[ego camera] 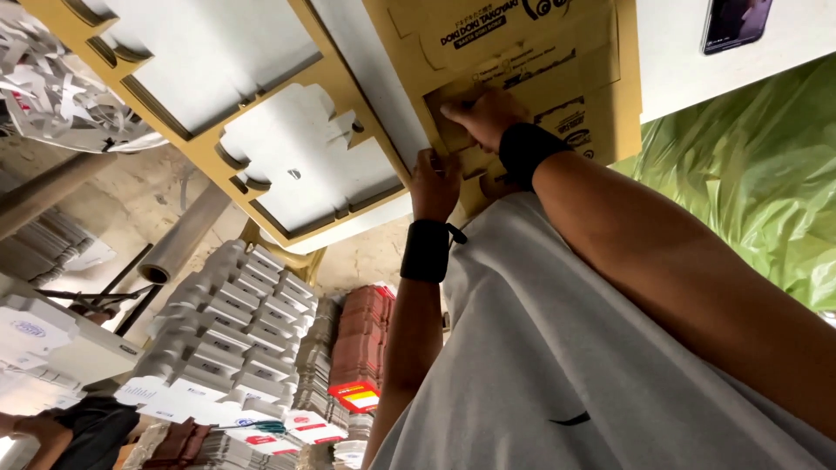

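Both hands press on a printed yellow die-cut cardboard sheet (557,78) lying on the white desk (697,61). Right hand (483,117) fingers are curled, pinching a panel; left hand (434,184) grips the sheet's near edge just beside it

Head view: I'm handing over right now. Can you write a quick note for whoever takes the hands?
Left hand: grips the printed sheet at its near edge.
Right hand: presses on the sheet, fingers curled.
Done: the frame beside it has its blanks already out.
Left: the printed sheet looks whole, its blanks not yet out.
Phone lies on the table.
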